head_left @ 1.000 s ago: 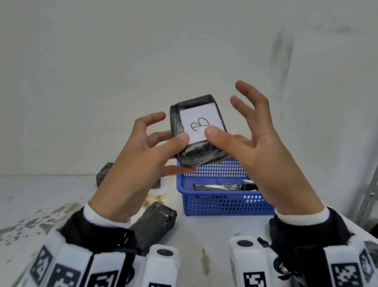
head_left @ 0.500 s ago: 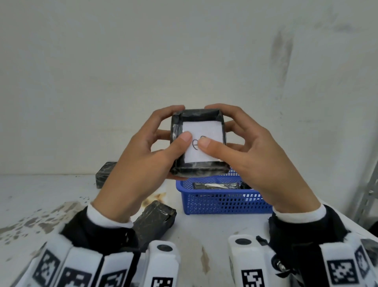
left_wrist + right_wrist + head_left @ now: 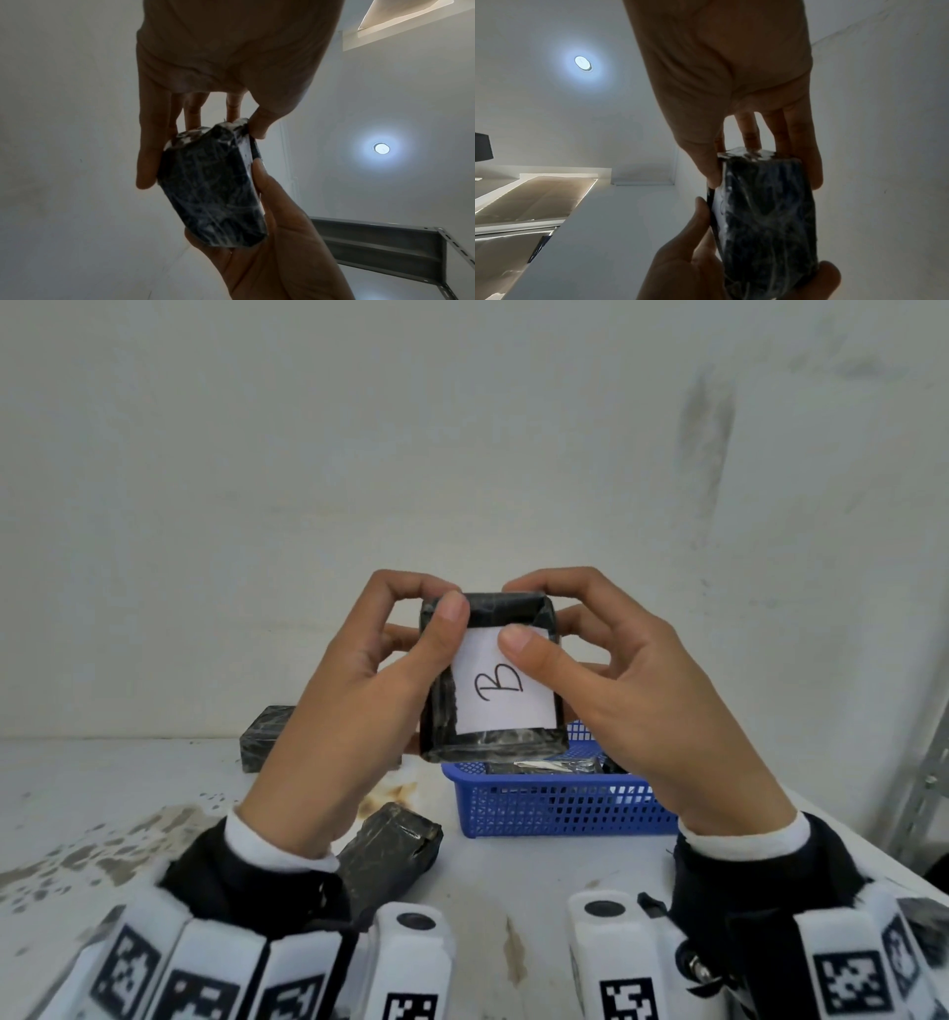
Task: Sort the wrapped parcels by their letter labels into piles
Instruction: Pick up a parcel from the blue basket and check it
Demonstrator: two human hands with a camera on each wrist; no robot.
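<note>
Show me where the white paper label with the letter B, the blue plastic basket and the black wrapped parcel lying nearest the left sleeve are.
white paper label with the letter B (image 3: pixel 506 688), head view, on the handwritten letter.
blue plastic basket (image 3: pixel 560 806), head view, on its front mesh wall.
black wrapped parcel lying nearest the left sleeve (image 3: pixel 390 847), head view, on its top face.

Both hands are raised in front of the chest, palms facing each other, fingers curled. The left hand (image 3: pixel 354 690) pinches the parcel (image 3: pixel 493 752) between thumb on the front and fingers behind; the right hand (image 3: pixel 631 690) grips likewise from the opposite side
</note>
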